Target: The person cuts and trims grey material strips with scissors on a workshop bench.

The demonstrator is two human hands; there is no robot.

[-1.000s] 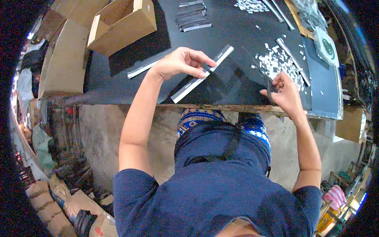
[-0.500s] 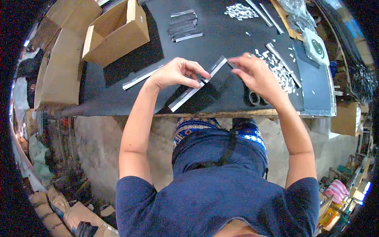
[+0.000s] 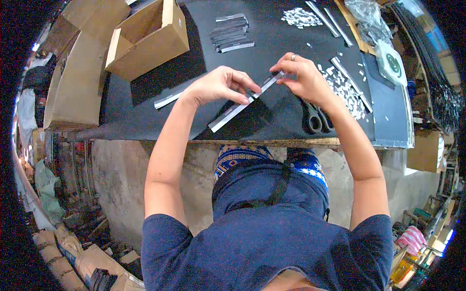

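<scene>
A narrow black-and-white strip [image 3: 232,115] slants across the near middle of the table, held between both hands. My left hand [image 3: 218,88] pinches it near the middle between thumb and fingers. At the upper right end, my right hand [image 3: 307,78] has its thumb and fingertips closed on the strip; a ring shows on one finger. Black-handled scissors [image 3: 313,120] lie below the right wrist, their blades partly hidden by the forearm. Another strip [image 3: 167,100] lies left of the left hand, partly covered by that arm.
A stack of strips [image 3: 232,34] lies toward the back. Small white pieces [image 3: 347,97] are scattered at right, with another pile [image 3: 301,17] behind and several long strips [image 3: 338,26]. An open cardboard box [image 3: 150,51] stands at left. Clear plastic [image 3: 369,22] lies at the right edge.
My right hand, blurred and apart from the strip's end before, has closed on that end. The left hand keeps its pinch. More of the scissors shows, and the view has shifted slightly.
</scene>
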